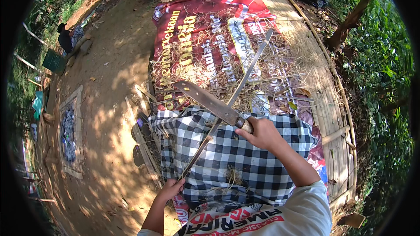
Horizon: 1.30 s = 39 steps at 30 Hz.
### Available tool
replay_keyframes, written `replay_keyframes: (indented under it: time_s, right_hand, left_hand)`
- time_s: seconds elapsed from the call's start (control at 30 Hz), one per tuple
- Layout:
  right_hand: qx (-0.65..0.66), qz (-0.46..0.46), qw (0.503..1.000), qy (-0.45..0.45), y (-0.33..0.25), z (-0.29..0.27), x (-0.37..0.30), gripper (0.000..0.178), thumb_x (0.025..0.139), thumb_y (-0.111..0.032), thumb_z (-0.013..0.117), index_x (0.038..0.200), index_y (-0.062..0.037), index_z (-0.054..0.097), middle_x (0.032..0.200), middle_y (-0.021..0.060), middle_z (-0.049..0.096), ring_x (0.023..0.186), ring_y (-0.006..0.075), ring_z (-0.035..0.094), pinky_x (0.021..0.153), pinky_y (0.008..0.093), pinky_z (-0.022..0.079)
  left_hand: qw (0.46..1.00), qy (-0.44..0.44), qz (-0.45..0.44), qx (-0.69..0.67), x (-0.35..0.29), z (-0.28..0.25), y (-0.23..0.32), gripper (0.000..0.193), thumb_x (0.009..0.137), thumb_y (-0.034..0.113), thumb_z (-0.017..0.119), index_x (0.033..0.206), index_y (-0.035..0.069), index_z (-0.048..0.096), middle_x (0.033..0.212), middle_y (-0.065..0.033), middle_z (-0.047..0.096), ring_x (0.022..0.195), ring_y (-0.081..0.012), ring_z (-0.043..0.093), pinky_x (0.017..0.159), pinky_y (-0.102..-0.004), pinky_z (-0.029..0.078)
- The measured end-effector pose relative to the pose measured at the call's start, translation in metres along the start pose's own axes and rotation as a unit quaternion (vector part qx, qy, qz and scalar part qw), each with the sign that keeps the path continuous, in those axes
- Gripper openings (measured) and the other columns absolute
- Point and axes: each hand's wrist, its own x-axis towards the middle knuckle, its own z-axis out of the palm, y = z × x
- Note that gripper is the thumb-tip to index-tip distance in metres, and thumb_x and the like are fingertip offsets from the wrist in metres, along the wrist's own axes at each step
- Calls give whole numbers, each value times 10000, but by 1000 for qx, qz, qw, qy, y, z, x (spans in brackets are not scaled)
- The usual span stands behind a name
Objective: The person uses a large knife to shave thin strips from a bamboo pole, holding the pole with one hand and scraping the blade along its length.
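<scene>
My right hand (261, 133) is closed round the short handle of a broad machete (209, 102). Its dark blade points up and to the left. A long thin bamboo strip (249, 71) runs diagonally from my left hand (171, 189) toward the far right, and the machete crosses it near the middle. The fingers of my left hand are wrapped round the strip's near end. Under both lies a black-and-white checked cloth (245, 157) over my lap, with a small tuft of shavings (234, 175) on it.
A red printed banner (199, 39) strewn with pale shavings covers part of a bamboo platform (326, 87). Split bamboo pieces (142, 144) lie at its left edge. On the dirt ground (109, 118) is a framed ash pit (69, 133). Another person (72, 37) sits far left.
</scene>
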Motion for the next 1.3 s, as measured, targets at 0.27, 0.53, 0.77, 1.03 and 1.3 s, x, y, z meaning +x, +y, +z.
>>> replay_keyframes:
  time_s: [0.27,0.53,0.77,1.03,1.3]
  right_hand:
    - [-205,-100,972,-61,12,14,15,639,867,-638,520,908,-4,585,696,169,652,576,342,647,539,442,515]
    - [-189,79,976,73,99,-46,41,583,864,-567,595,823,14,598,676,230,637,640,387,646,609,479,516]
    - [-95,100,984,114,99,-65,30,532,838,-517,659,872,13,638,633,212,627,628,400,641,607,459,519]
    - [-183,-83,976,-86,48,-1,52,653,839,-667,535,827,-17,607,572,184,602,553,383,621,571,466,518]
    - [-197,-55,978,-31,107,-33,70,638,831,-667,542,782,-36,612,588,172,619,568,357,635,544,450,504]
  left_hand:
    - [968,168,110,149,-8,23,9,420,928,324,605,732,-46,583,522,-167,495,477,-267,519,495,-394,398]
    - [956,210,116,168,-10,27,2,359,910,308,617,777,-24,635,597,-228,575,596,-419,609,522,-433,452]
    - [932,248,139,223,-5,34,5,368,907,289,612,724,-30,603,587,-236,572,592,-430,609,522,-458,459]
    - [911,276,126,280,-9,38,-10,308,908,297,604,813,3,612,624,-222,581,615,-446,571,609,-488,435]
    - [908,274,113,296,-12,35,5,302,906,288,615,754,29,587,567,-197,558,559,-431,556,598,-488,425]
